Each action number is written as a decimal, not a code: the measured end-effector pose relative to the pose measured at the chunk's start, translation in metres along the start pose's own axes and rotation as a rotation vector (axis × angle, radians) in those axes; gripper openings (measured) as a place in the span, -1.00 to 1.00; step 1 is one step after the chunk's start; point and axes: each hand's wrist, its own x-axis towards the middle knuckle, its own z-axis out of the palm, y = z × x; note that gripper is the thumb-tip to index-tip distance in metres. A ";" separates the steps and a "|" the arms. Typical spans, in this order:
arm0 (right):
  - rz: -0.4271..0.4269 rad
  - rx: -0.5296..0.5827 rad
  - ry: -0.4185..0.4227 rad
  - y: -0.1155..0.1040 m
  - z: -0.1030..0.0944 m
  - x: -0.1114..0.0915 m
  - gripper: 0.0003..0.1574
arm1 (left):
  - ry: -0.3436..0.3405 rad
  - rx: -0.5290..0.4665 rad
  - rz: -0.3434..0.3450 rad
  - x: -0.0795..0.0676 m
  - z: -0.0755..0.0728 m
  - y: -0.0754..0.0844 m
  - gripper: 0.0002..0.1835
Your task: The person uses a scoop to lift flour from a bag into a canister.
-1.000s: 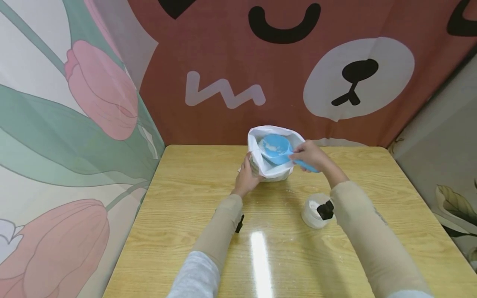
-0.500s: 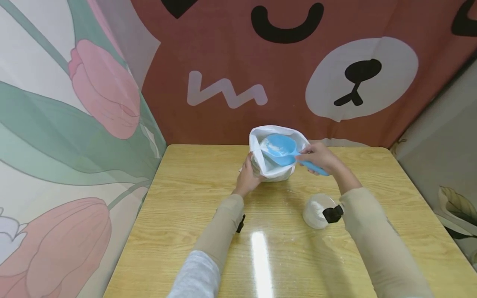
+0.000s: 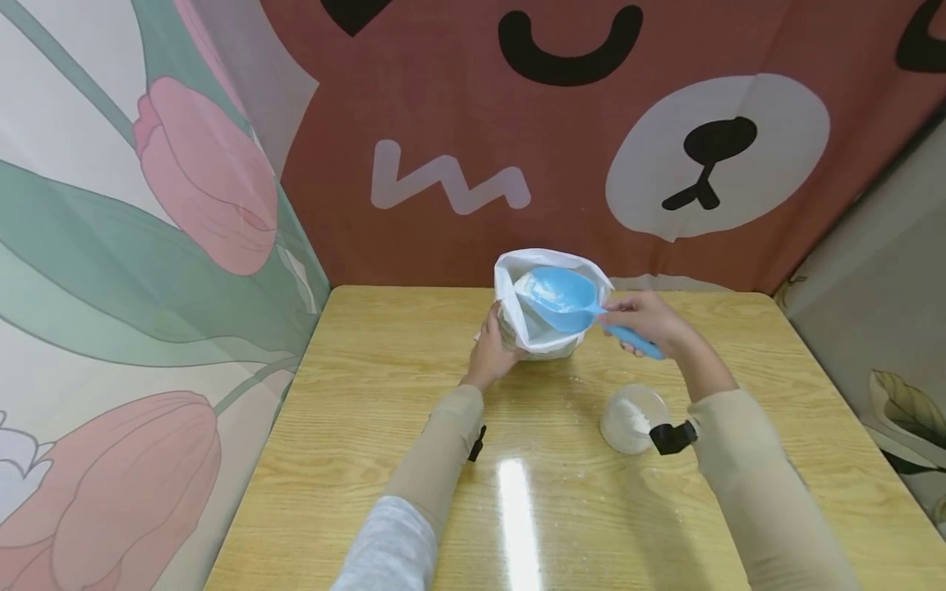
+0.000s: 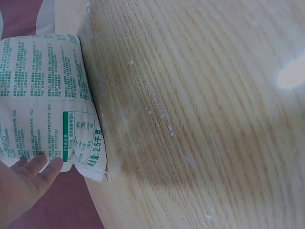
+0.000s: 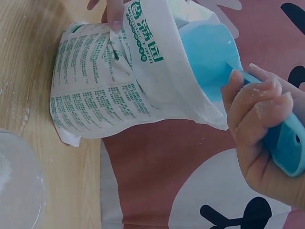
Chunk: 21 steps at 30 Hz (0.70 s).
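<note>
A white paper bag [image 3: 523,327] with green print stands near the table's back edge, its mouth open. My left hand [image 3: 490,355] grips its near left side; in the left wrist view, fingertips lie against the printed label. With my right hand [image 3: 645,322] I hold a blue scoop [image 3: 569,318] by its handle, fingers curled round it. White powder coats part of the scoop's bowl, which sits in the bag's mouth. In the right wrist view, white dust shows on the right fingertips. A clear round container [image 3: 623,428] with white powder stands below my right wrist.
The wooden table [image 3: 384,394] has white powder specks in front of the bag. A reddish-brown printed curtain [image 3: 443,246] hangs right behind the table, with a flowered curtain [image 3: 207,328] at the left. A black strap piece [image 3: 672,438] on my right wrist overlaps the container's edge.
My right hand has moved right and slightly down, drawing the scoop toward the right side of the bag's mouth. The left hand keeps its grip and the bag stays in place.
</note>
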 end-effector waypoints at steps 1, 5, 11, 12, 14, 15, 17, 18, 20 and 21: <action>-0.001 0.011 -0.002 0.000 0.000 -0.001 -0.55 | 0.001 -0.001 0.002 0.000 0.000 0.000 0.05; -0.011 0.048 -0.014 0.001 0.000 -0.006 -0.55 | 0.002 0.002 -0.001 0.001 0.000 0.000 0.06; 0.000 0.068 -0.036 -0.001 0.001 -0.013 -0.52 | -0.003 0.005 -0.010 0.002 0.001 -0.002 0.06; 0.001 0.068 -0.038 -0.001 0.001 -0.014 -0.51 | -0.003 0.006 -0.011 0.002 0.002 -0.002 0.07; -0.004 0.071 -0.041 0.000 0.001 -0.016 -0.49 | -0.002 0.005 -0.010 0.002 0.002 -0.002 0.07; -0.008 0.070 -0.041 0.000 0.001 -0.017 -0.48 | -0.002 0.006 -0.010 0.002 0.002 -0.002 0.07; -0.015 0.071 -0.038 0.001 0.001 -0.020 -0.48 | -0.001 0.003 -0.008 0.002 0.002 -0.002 0.07; -0.018 0.072 -0.035 0.002 0.000 -0.021 -0.48 | -0.001 0.003 -0.008 0.002 0.002 -0.002 0.07; -0.024 0.076 -0.028 0.004 -0.001 -0.024 -0.48 | -0.001 0.005 -0.006 0.002 0.002 -0.002 0.07; -0.028 0.078 -0.026 0.005 -0.002 -0.026 -0.49 | -0.003 0.006 -0.007 0.002 0.002 -0.002 0.07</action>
